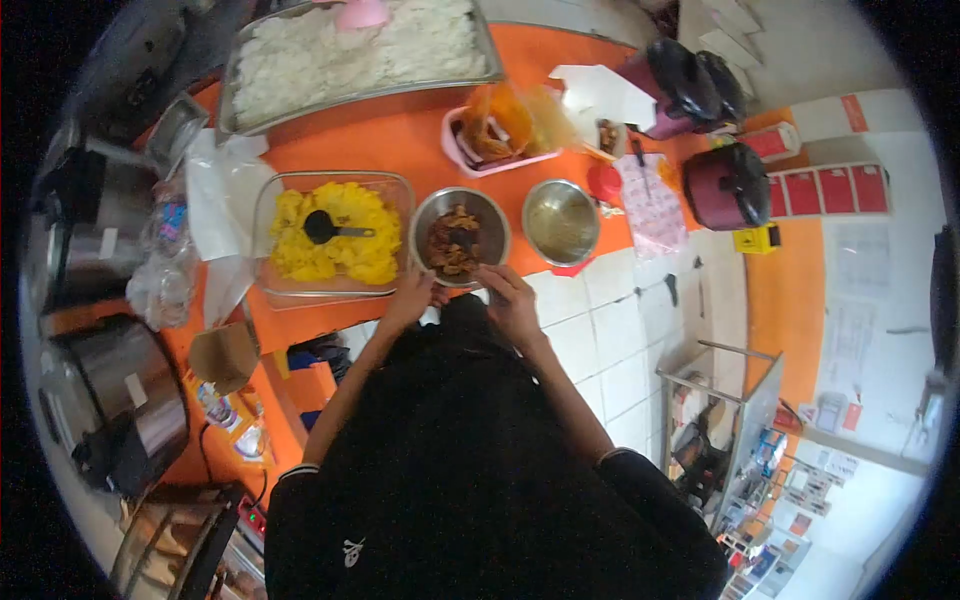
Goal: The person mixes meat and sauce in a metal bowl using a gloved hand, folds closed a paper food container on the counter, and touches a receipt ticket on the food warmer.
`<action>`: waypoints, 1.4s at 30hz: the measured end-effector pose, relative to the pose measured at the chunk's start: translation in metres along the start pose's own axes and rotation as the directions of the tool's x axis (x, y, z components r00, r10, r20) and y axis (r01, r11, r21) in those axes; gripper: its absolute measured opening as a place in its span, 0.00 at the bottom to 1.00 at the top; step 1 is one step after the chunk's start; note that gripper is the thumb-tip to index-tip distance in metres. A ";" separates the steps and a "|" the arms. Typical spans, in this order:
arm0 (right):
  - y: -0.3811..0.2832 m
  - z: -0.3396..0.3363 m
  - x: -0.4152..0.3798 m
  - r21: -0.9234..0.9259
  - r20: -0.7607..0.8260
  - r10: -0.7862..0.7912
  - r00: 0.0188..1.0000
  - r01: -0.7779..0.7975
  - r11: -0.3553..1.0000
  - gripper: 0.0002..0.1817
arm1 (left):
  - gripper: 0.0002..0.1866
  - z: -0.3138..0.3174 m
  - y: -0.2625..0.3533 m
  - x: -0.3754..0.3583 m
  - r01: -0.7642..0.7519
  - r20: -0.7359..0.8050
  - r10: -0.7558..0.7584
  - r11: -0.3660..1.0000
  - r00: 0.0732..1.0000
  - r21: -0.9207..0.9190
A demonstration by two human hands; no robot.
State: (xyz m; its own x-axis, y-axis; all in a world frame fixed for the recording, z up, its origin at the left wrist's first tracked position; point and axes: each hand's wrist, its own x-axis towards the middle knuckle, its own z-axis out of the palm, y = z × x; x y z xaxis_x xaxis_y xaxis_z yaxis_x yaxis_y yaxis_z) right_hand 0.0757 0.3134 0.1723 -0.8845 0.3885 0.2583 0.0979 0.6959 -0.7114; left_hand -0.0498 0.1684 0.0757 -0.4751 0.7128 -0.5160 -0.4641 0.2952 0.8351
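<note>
A steel bowl [424, 216] of brown cooked pieces stands at the near edge of the orange counter [400, 140]. My left hand [410, 297] is closed on the bowl's near-left rim. My right hand [508, 298] has curled fingers by the bowl's near-right rim; whether it holds anything is hidden. Something dark lies between the two hands, too unclear to name. Left of the bowl is a glass dish [262, 216] of yellow food with a black scoop [322, 228] lying in it.
A second steel bowl [531, 205] stands to the right, beside a red cup [603, 183]. Behind are a big tray [360, 95] of white rice and a pink basket [452, 148] of packets. Dark pots [725, 185] sit at right and metal cookers [110, 400] at left.
</note>
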 end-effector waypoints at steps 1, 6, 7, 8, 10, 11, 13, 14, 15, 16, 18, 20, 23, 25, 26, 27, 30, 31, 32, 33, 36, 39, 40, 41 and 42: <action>-0.002 0.001 -0.002 0.049 0.021 0.048 0.999 -0.049 0.998 0.17 | 0.13 0.000 -0.002 0.003 0.010 0.010 -0.010 1.000 1.000 0.006; 0.008 0.021 0.000 0.033 0.105 0.029 0.994 -0.033 0.999 0.18 | 0.14 0.003 0.009 -0.004 -0.026 -0.003 0.026 0.996 1.000 0.080; 0.011 0.022 0.005 0.024 0.107 -0.027 0.994 0.025 0.999 0.18 | 0.14 0.006 0.011 -0.006 -0.056 -0.017 0.058 0.995 0.998 0.080; 0.014 0.022 0.008 0.012 0.109 -0.082 0.991 0.081 0.997 0.17 | 0.13 0.009 0.012 -0.009 -0.087 -0.027 0.089 0.993 0.996 0.079; 0.016 0.018 0.007 0.001 0.109 -0.113 0.988 0.113 0.994 0.17 | 0.14 0.011 0.008 -0.006 -0.030 -0.083 0.036 0.997 0.996 0.075; 0.017 0.017 0.008 -0.010 0.111 -0.142 0.984 0.144 0.990 0.17 | 0.14 0.009 0.003 -0.002 -0.009 -0.059 0.013 0.998 0.998 0.067; 0.005 0.006 0.003 0.001 0.132 -0.124 0.983 0.125 0.992 0.18 | 0.14 0.006 -0.004 -0.001 0.020 -0.061 -0.017 0.999 0.998 0.050; -0.002 0.000 -0.002 0.001 0.143 -0.093 0.985 0.094 0.996 0.19 | 0.14 0.007 -0.004 -0.001 0.006 -0.057 -0.004 0.999 0.998 0.041; -0.006 -0.002 -0.008 -0.015 0.210 -0.023 0.977 0.027 1.000 0.18 | 0.14 0.007 -0.002 -0.002 -0.008 -0.051 0.009 0.999 0.999 0.034; -0.006 0.003 -0.010 -0.006 0.220 -0.030 0.975 0.032 0.999 0.18 | 0.14 0.007 0.001 -0.005 -0.004 -0.065 0.006 1.000 0.998 0.031; -0.002 0.011 -0.013 -0.001 0.264 -0.038 0.964 0.040 0.999 0.15 | 0.14 0.009 0.005 -0.006 0.017 -0.063 -0.014 0.999 0.998 0.048; 0.009 0.021 -0.006 -0.015 0.224 -0.101 0.969 0.107 0.994 0.15 | 0.14 0.010 -0.003 -0.001 0.003 -0.067 -0.001 0.999 0.998 0.036; 0.018 0.024 0.000 -0.005 0.167 -0.129 0.978 0.131 0.991 0.14 | 0.14 0.013 0.005 -0.008 -0.011 -0.081 0.012 1.000 0.997 0.016; 0.016 0.014 0.006 -0.002 0.077 -0.088 0.993 0.089 0.996 0.14 | 0.14 0.012 0.008 -0.008 -0.016 -0.090 0.016 1.000 0.996 0.004; 0.020 0.006 0.009 0.021 0.011 -0.096 0.995 0.096 0.995 0.12 | 0.15 0.011 0.006 -0.006 -0.002 -0.079 0.003 1.000 0.997 0.010; 0.014 -0.006 0.016 0.013 -0.038 -0.042 0.998 0.042 0.999 0.11 | 0.15 0.010 0.004 -0.004 0.013 -0.069 -0.012 1.000 0.998 0.017; 0.028 -0.014 0.032 0.004 -0.082 0.074 0.994 -0.074 0.997 0.12 | 0.13 0.011 0.004 -0.007 -0.008 -0.058 0.009 1.000 0.998 0.017; 0.035 -0.012 0.034 0.002 -0.081 0.135 0.987 -0.136 0.991 0.15 | 0.13 0.010 0.000 -0.005 -0.009 -0.060 0.010 1.000 0.998 0.016; 0.040 -0.010 0.032 0.003 -0.079 0.132 0.988 -0.132 0.991 0.15 | 0.14 0.010 -0.004 0.000 0.008 -0.045 -0.008 1.000 0.999 -0.011; 0.041 -0.006 0.029 0.025 -0.036 0.135 0.990 -0.134 0.991 0.15 | 0.20 0.009 -0.010 0.005 0.026 -0.030 -0.027 0.999 0.999 -0.038; 0.046 0.013 0.022 0.279 -0.031 0.098 0.995 -0.085 0.956 0.14 | 0.18 0.010 -0.015 0.009 -0.032 -0.060 0.030 0.999 0.998 -0.041; 0.034 0.016 0.024 -0.009 0.009 -0.163 0.987 0.163 0.987 0.18 | 0.18 0.012 -0.012 0.008 -0.090 -0.087 0.089 0.996 0.992 -0.010; 0.050 0.019 0.016 -0.015 0.110 -0.074 0.991 0.076 0.997 0.20 | 0.18 0.011 -0.009 0.006 -0.091 -0.089 0.090 0.996 0.992 -0.010; 0.063 0.024 0.012 -0.024 0.120 -0.122 0.985 0.126 0.992 0.21 | 0.18 0.011 -0.007 0.005 -0.091 -0.085 0.089 0.996 0.992 -0.016; 0.056 0.024 0.015 -0.006 0.130 -0.148 0.980 0.150 0.989 0.21 | 0.18 0.011 -0.004 0.005 -0.094 -0.085 0.092 0.995 0.992 -0.018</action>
State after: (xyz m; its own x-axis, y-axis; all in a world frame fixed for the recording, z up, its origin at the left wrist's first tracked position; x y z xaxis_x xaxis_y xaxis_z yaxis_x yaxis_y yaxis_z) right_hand 0.0571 0.3440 0.1209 -0.9410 0.1992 0.2735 -0.0332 0.7501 -0.6605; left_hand -0.0417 0.1774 0.0720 -0.5778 0.6802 -0.4511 -0.4304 0.2156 0.8765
